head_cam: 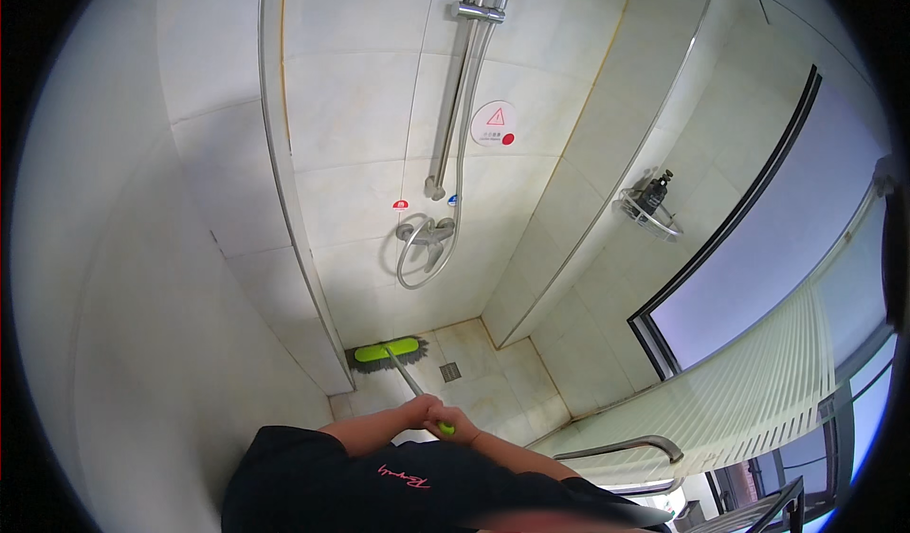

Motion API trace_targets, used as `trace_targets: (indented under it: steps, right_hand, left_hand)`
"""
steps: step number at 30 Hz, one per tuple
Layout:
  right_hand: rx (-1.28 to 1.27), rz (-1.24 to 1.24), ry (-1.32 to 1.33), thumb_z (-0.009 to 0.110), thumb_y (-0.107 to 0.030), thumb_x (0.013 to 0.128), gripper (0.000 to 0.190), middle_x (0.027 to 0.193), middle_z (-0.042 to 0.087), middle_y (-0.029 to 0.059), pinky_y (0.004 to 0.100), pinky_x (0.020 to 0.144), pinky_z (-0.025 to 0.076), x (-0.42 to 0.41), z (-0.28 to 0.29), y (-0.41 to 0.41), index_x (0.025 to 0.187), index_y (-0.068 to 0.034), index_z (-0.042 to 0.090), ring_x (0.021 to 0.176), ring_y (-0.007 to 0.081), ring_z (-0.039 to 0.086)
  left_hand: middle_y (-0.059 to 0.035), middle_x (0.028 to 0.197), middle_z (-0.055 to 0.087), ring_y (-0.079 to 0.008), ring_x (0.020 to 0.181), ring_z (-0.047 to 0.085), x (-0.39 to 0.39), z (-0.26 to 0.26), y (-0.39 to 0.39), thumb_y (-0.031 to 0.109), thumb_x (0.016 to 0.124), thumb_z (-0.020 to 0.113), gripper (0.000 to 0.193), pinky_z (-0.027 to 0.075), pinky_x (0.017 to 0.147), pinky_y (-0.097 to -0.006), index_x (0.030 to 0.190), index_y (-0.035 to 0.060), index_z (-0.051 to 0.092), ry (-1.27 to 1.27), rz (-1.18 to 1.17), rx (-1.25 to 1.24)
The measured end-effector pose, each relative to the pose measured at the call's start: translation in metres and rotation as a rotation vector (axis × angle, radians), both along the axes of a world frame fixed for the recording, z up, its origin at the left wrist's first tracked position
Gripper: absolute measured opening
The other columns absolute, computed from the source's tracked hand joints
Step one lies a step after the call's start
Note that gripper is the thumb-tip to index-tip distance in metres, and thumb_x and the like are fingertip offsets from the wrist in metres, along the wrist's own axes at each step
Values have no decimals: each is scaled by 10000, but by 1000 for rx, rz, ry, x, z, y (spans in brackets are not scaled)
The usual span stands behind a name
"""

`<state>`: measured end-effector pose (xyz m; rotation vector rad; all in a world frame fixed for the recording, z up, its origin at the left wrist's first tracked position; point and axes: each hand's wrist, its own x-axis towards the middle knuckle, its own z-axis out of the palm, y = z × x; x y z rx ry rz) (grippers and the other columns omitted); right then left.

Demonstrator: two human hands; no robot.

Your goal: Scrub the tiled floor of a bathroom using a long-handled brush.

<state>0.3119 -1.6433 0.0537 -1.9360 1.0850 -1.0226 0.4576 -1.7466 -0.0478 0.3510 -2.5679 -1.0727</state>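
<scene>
Both hands hold the long handle of a floor brush. My left hand (419, 411) is closed round the handle a little further along it, and my right hand (456, 425) grips near its green end, touching the left. The brush head (387, 350), lime green with dark bristles, lies on the tiled floor against the wall foot, in the corner at the left of the shower. A square metal floor drain (451, 372) is right of the brush head.
A shower mixer (426, 233) with a looping hose is on the wall ahead. A wire corner shelf (657, 220) holds a dark pump bottle (650, 197). At the right stand a striped glass panel (761, 362) and its curved metal handle (625, 446). A tiled wall (163, 305) rises close on the left.
</scene>
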Motion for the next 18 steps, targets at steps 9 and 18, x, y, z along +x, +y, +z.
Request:
trace_targets:
  steps: [9, 18]
  right_hand:
    - [71, 44, -55, 773, -119, 904, 190, 798, 654, 130, 382, 688, 527, 7, 90, -8, 826, -56, 612, 716, 309, 640]
    - [-49, 31, -114, 734, -121, 915, 139, 829, 652, 130, 391, 731, 532, 11, 56, -26, 857, -56, 626, 767, 328, 645]
  left_hand:
    - [-166, 835, 702, -396, 852, 693, 9, 64, 24, 241, 746, 742, 224, 537, 746, -468, 864, 64, 673, 90, 180, 245]
    - [-160, 927, 715, -407, 964, 678, 14, 63, 6, 308, 765, 720, 255, 533, 790, -499, 923, 108, 707, -57, 261, 169]
